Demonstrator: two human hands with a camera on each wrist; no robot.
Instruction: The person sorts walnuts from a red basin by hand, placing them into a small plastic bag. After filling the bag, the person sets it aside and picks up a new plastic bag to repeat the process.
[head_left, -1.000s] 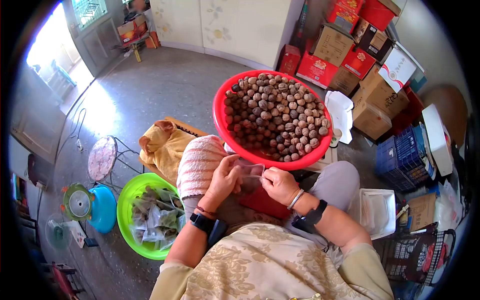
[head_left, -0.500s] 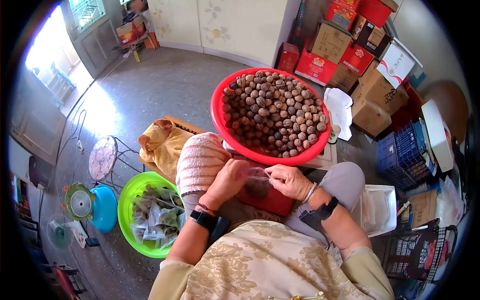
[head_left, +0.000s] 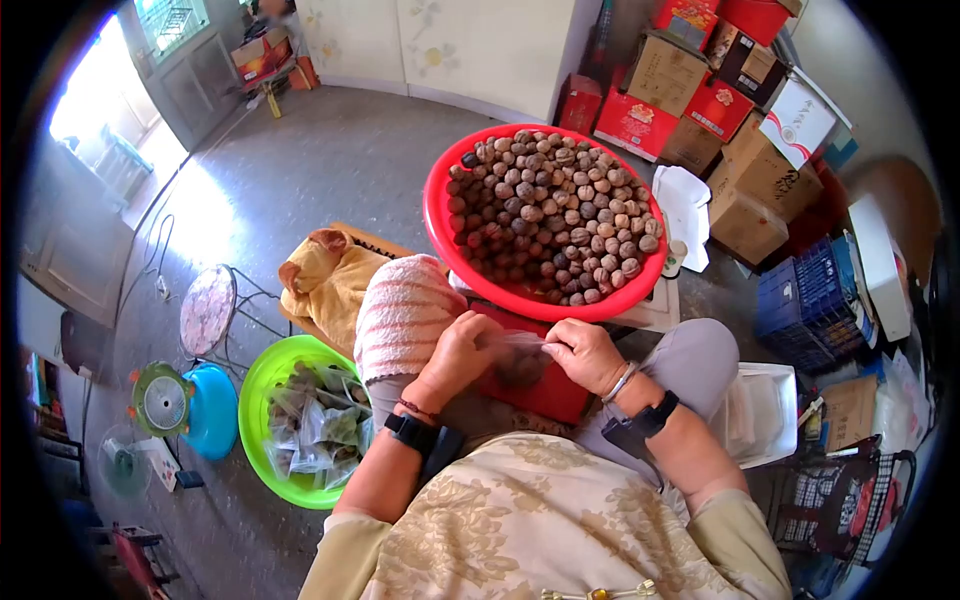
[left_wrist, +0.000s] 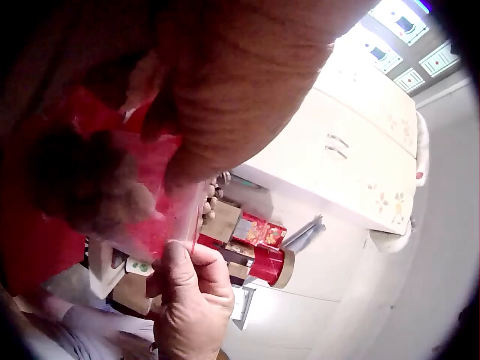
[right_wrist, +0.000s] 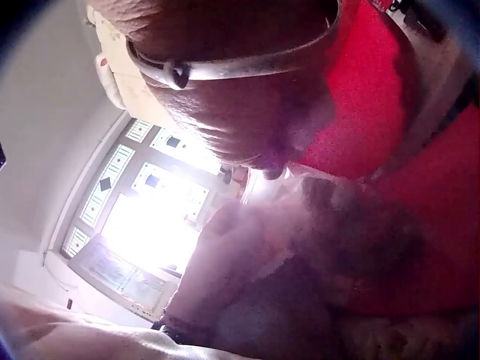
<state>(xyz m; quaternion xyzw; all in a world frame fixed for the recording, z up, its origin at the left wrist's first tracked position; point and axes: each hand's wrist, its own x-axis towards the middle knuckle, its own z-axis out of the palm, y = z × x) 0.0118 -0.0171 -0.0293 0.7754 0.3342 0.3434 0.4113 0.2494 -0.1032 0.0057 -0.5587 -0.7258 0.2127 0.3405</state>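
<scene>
The two hands have come down a bit from the red basin (head_left: 440, 225) and now sit low over the lap. The clear bag (head_left: 520, 360) has sunk down with them.

The clear bag is small, thin and see-through. It looks a little pink because something red lies under it. There are dark round lumps inside it, but I cannot tell how many. It hangs between the two hands, just below the near rim of the red basin.

The left hand (head_left: 458, 358) is curled shut around the bag's left side. The right hand (head_left: 585, 355) has its fingers bent and pinches the bag's top edge between thumb and finger. In the left wrist view you can see that pinch up close. Both wrists are bent in toward each other, and the knuckles point up at the red basin.

There is one clear bag in two hands. There is one red basin, and it is heaped with brown walnuts (head_left: 555, 215), too many to count. One green basin (head_left: 255, 385) sits on the floor, left of the red basin and nearer the person, with filled bags piled in it. One pink towel (head_left: 400, 320) lies over the knee, just left of the red basin's near rim.
</scene>
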